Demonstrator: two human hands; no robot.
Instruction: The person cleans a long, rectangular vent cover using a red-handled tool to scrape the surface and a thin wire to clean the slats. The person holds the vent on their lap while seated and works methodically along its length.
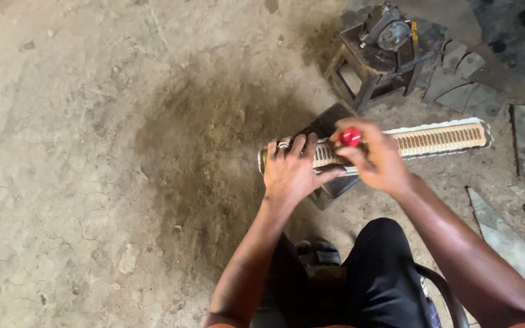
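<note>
Finned radiator core (439,140): left hand (291,172) presses flat on its left end; right hand (377,159) beside grips a red-handled tool (350,136).

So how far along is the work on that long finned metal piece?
Done: nothing shows as finished. In hand: the left hand pins the finned metal strip on a dark block; the right hand works a red-handled tool near its left end. Left: the long right stretch lies untouched.
</note>
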